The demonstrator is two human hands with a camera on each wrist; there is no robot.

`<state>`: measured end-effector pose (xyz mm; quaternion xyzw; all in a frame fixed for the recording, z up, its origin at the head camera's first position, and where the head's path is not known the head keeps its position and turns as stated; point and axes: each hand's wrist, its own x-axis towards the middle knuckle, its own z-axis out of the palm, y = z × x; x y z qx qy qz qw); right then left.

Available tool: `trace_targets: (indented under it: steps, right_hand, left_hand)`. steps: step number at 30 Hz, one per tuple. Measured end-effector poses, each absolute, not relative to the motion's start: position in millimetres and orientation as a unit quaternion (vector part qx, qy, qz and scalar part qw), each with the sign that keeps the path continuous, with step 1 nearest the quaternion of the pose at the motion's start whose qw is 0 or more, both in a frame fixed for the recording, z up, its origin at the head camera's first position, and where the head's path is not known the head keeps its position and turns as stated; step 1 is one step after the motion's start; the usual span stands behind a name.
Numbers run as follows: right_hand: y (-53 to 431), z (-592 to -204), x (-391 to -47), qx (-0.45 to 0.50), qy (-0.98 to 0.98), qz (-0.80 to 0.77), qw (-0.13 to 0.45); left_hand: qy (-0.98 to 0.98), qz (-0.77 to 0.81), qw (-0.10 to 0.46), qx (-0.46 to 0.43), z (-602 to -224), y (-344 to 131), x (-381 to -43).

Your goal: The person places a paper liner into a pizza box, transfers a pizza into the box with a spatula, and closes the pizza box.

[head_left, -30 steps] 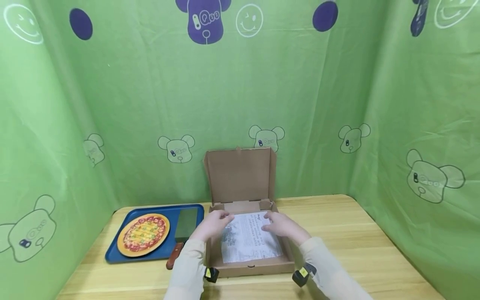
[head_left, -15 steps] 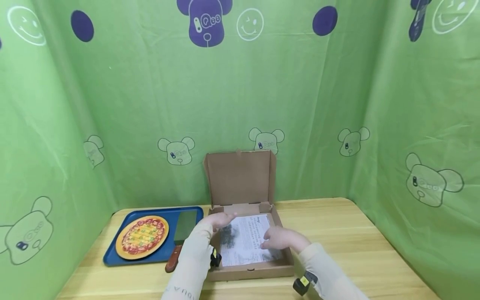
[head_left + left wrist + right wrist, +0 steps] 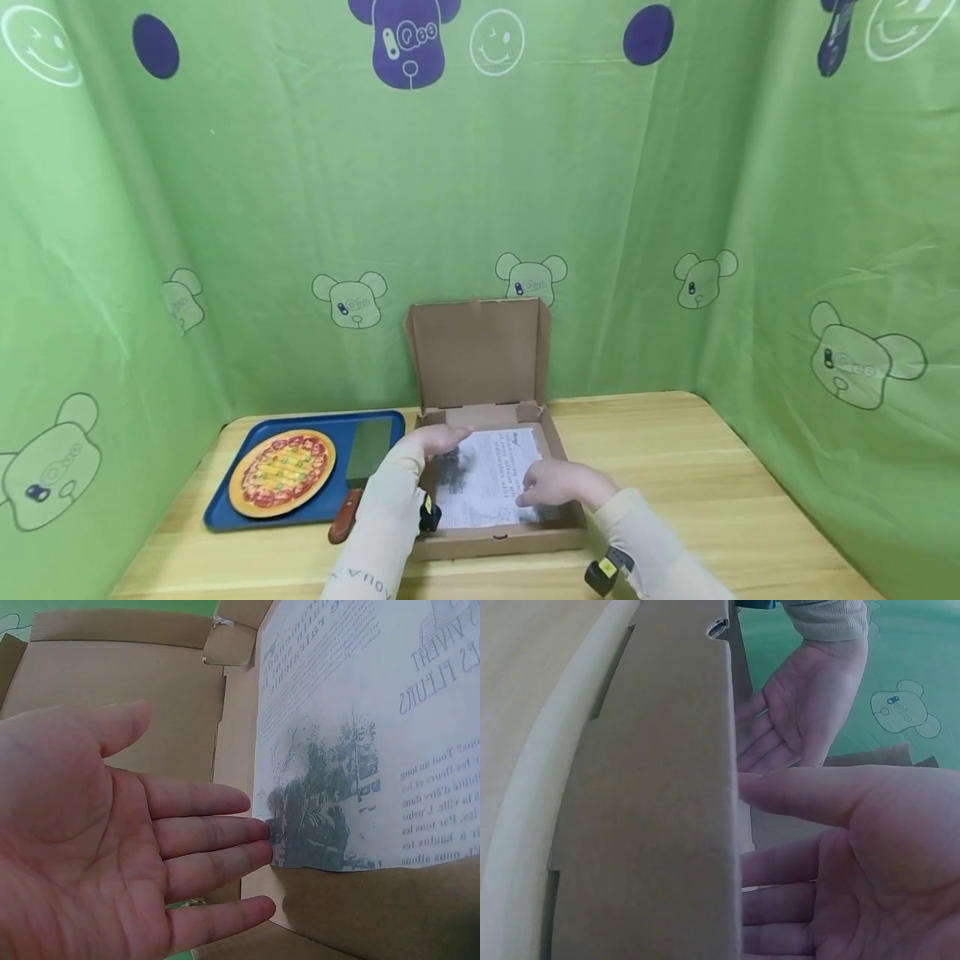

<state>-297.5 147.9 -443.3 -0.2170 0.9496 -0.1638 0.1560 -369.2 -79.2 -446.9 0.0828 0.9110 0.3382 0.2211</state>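
Observation:
An open cardboard pizza box [image 3: 480, 354] stands on the table with its lid raised at the back. A printed sheet of paper [image 3: 487, 479] with newspaper-style text and a dark picture lines its bottom. My left hand [image 3: 438, 438] is over the box's left side; in the left wrist view its fingers [image 3: 202, 834] are straight, with the tips right at the paper's edge. My right hand [image 3: 558, 483] reaches over the right side, fingers extended onto the paper's right part. In the right wrist view the box's front wall [image 3: 652, 787] hides those fingertips.
Left of the box lies a blue tray [image 3: 322, 500] bearing a round pizza [image 3: 282, 473]. A cleaver [image 3: 367, 454] with a brown wooden handle [image 3: 346, 517] overlaps the tray's right side. Green printed cloth [image 3: 615, 208] surrounds the wooden table [image 3: 675, 483].
My right hand has moved down toward the front of the paper. The left hand has shifted slightly, its fingers turned more toward the box's left side. Box, tray and pizza stay put.

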Motion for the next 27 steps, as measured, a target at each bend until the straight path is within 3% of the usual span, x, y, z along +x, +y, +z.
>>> trace_targets:
  steps: [8,14,27]
  right_hand:
    - [148,-443,-303,-0.209,0.954,-0.186,0.108]
    - [150,-438,-315,-0.185,0.957,-0.213,0.066]
    - [159,-438,-369,-0.191,0.956,-0.218,0.044]
  left_hand:
    - [0.933,0.315,0.151,0.088,-447,-80,-368]
    - [0.918,0.382,0.094,0.055,-447,-87,-360]
    - [0.904,0.397,0.134,0.084,-439,-94,-328]
